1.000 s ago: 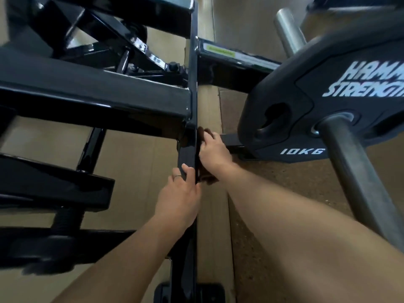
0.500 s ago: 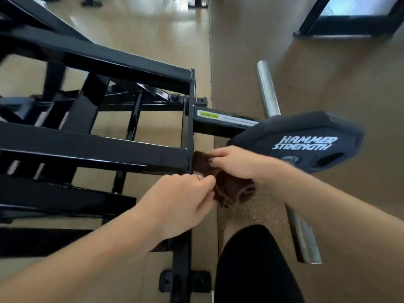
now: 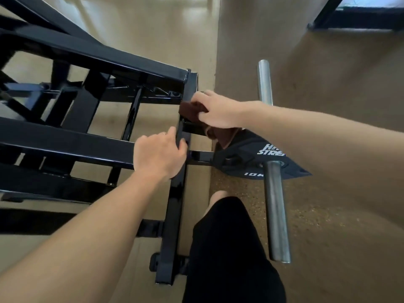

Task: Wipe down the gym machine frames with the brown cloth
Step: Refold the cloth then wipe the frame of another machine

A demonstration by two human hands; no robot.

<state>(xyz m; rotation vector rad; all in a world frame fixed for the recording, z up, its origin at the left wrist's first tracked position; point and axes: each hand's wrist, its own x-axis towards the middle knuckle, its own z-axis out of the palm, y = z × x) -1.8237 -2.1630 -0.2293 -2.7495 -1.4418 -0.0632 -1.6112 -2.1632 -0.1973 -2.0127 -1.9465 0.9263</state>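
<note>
The black steel gym machine frame (image 3: 91, 141) fills the left half of the view, with an upright post (image 3: 175, 204) running down the middle. My right hand (image 3: 215, 111) grips the brown cloth (image 3: 192, 111) and presses it against the upper part of that post, just under the top beam's end. A loose part of the cloth hangs below my wrist over the weight plate. My left hand (image 3: 160, 153) is wrapped round the post lower down, at the end of a crossbeam.
A black 10 kg weight plate (image 3: 258, 158) sits on a steel bar (image 3: 276, 206) right of the post. A second steel peg (image 3: 264, 82) sticks up behind it. My leg in black shorts (image 3: 229, 248) stands beside the post's foot. Tan floor lies around.
My right hand has carried the cloth up the post toward the top beam. My left hand stays on the post. The view has risen and pulled back from the frame.
</note>
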